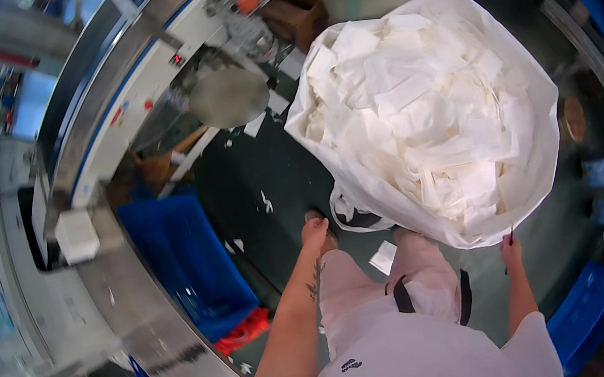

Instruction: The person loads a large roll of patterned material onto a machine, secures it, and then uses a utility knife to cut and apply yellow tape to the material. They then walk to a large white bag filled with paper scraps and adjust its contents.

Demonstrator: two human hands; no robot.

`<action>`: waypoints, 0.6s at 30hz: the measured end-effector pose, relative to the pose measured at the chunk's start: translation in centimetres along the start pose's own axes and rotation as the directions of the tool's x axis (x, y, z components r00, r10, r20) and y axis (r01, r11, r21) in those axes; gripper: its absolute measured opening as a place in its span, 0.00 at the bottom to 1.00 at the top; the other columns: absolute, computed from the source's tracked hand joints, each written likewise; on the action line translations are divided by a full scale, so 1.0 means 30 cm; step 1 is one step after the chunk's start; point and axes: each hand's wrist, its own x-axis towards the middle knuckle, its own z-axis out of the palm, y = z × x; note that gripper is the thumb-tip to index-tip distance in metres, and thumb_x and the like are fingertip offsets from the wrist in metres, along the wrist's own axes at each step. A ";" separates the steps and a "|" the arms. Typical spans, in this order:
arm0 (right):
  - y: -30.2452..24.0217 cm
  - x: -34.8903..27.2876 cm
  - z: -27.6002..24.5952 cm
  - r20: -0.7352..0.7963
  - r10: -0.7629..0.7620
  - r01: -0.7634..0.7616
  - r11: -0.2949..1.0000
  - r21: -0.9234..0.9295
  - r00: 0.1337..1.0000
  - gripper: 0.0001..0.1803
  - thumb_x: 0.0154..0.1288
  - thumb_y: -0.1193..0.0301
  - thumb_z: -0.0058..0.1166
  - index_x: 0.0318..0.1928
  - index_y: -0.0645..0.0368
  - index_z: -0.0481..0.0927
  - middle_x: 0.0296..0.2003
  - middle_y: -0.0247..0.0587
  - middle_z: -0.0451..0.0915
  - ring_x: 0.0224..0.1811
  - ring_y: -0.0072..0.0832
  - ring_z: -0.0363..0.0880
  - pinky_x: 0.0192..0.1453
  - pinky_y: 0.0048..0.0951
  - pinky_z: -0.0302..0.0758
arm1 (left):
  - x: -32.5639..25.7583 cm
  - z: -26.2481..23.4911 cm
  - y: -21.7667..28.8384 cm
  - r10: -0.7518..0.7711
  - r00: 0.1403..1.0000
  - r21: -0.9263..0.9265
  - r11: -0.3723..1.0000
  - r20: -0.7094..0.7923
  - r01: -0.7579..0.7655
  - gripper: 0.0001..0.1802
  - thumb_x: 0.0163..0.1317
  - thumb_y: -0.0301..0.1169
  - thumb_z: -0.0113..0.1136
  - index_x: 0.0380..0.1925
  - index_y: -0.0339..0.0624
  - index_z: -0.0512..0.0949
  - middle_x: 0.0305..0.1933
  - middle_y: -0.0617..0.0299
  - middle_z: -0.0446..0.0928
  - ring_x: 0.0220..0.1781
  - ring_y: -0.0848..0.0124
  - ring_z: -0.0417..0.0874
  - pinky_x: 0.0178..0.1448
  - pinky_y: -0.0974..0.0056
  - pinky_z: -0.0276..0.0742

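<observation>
A large white sack (539,183) stands open in front of me, filled to the rim with white paper scraps (423,98). My right hand (512,255) is beside the sack's near right rim. It is closed around a slim dark tool (511,236) whose exact kind is too small to make out. To the left of the sack, my left hand (315,232) hangs low near my shoe with its fingers curled and nothing visible in them. A white strap loop (356,221) from the sack lies between my left hand and the sack.
On the left, a blue bin (189,261) and a red cloth (245,330) lie beside a metal-topped bench (149,328). A machine conveyor (119,112) runs behind. Another blue bin (589,315) sits at lower right. A paper piece (384,257) lies by my feet.
</observation>
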 end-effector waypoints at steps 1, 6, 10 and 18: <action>0.016 -0.070 0.019 0.000 0.070 -0.070 0.993 -0.091 0.998 0.11 0.65 0.64 0.41 0.32 0.59 0.69 0.19 0.30 0.68 0.17 0.18 0.64 0.17 0.22 0.61 | 0.070 -0.056 0.037 -0.096 0.993 -0.007 0.995 0.072 0.097 0.25 0.52 0.40 0.62 0.46 0.39 0.70 0.29 0.65 0.74 0.26 0.77 0.73 0.24 0.72 0.69; -0.149 -0.350 0.327 -0.025 0.431 -0.415 0.882 0.225 0.902 0.10 0.65 0.62 0.42 0.34 0.55 0.70 0.23 0.29 0.70 0.22 0.18 0.69 0.18 0.23 0.66 | 0.524 -0.283 0.023 0.070 0.990 0.198 0.979 -0.125 -0.044 0.30 0.49 0.40 0.64 0.49 0.34 0.68 0.26 0.61 0.73 0.21 0.75 0.72 0.21 0.70 0.69; -0.253 -0.182 0.481 -0.106 0.333 -0.300 0.922 0.247 0.937 0.11 0.64 0.63 0.43 0.37 0.57 0.72 0.23 0.29 0.70 0.23 0.19 0.69 0.19 0.24 0.66 | 0.693 -0.274 0.167 0.099 0.983 0.322 0.946 -0.154 -0.045 0.32 0.46 0.42 0.66 0.48 0.33 0.69 0.33 0.55 0.76 0.30 0.67 0.78 0.33 0.67 0.73; -0.920 0.585 0.908 -0.094 -0.434 0.416 0.895 -0.162 0.896 0.14 0.60 0.79 0.42 0.47 0.60 0.71 0.42 0.52 0.71 0.45 0.44 0.71 0.48 0.33 0.68 | 1.175 -0.096 0.444 -0.108 0.994 0.221 0.970 0.023 0.101 0.53 0.36 0.42 0.72 0.61 0.39 0.52 0.58 0.46 0.63 0.57 0.58 0.68 0.56 0.62 0.67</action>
